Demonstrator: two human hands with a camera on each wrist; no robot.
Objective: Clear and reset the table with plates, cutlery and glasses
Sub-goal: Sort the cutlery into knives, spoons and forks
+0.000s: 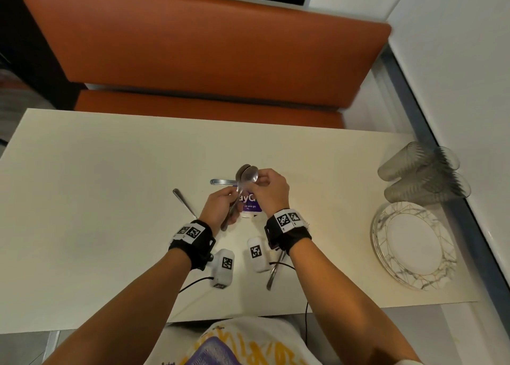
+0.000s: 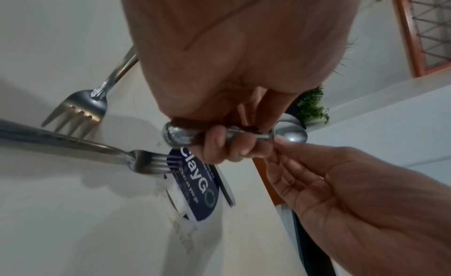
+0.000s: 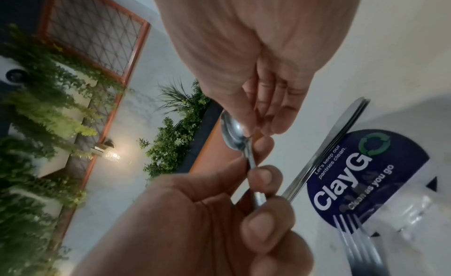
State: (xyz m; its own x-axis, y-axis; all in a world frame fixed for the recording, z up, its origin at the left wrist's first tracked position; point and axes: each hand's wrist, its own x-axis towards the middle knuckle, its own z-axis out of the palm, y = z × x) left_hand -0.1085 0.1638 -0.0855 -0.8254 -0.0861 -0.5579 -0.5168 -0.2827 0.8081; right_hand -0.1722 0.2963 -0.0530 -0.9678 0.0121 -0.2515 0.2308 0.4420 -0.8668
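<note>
Spoons [image 1: 245, 178] stand bundled in the curled left hand [image 1: 218, 208], bowls pinched by right hand [image 1: 269, 189].

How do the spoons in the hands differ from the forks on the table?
The spoons are held off the table, their handles gripped in the left hand, bowls pinched by the right hand. The forks lie flat and apart, untouched. Both are shiny metal.

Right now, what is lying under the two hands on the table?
A round blue "ClayGo" sticker lies on the table, partly hidden in the head view by both hands. A fork's tines overlap its edge. The rest under the hands cannot be seen.
</note>
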